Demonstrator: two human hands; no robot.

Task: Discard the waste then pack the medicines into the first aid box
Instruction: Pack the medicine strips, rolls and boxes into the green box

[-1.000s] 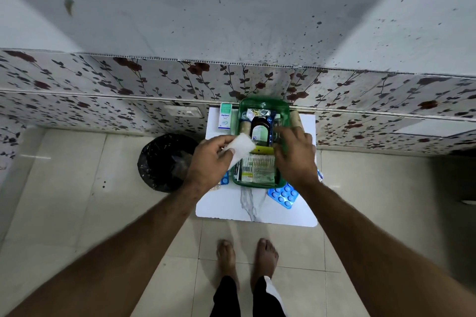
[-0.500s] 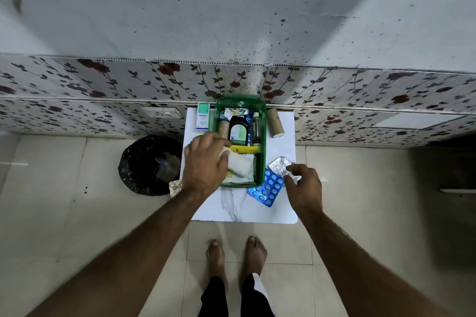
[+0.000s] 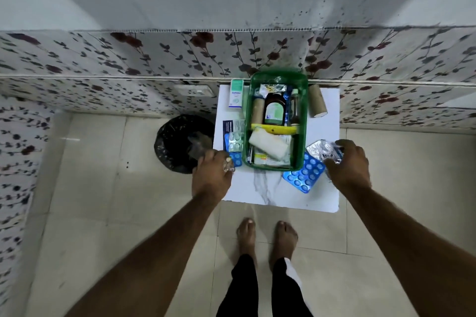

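Note:
The green first aid box (image 3: 247,121) stands on a small white table (image 3: 270,188). Inside it lie a brown bottle (image 3: 275,109), a white bandage roll (image 3: 269,145) and several packets. My left hand (image 3: 211,177) is at the table's left edge, next to the black bin (image 3: 177,141), with its fingers closed on a small crumpled wrapper (image 3: 228,163). My right hand (image 3: 347,165) is right of the box and grips a silver blister strip (image 3: 320,149). That strip lies over a blue blister pack (image 3: 304,174).
Left of the box are a green-and-white carton (image 3: 236,94), a dark leaflet pack with blisters (image 3: 234,136) and a blue blister (image 3: 236,159). A cardboard roll (image 3: 317,104) lies at the box's right. A floral wall stands behind and my bare feet (image 3: 268,239) are below the table.
My left hand let go of the white bandage roll in the box and moved to the table's left edge, closing on a small wrapper. My right hand moved from the box to the silver strip.

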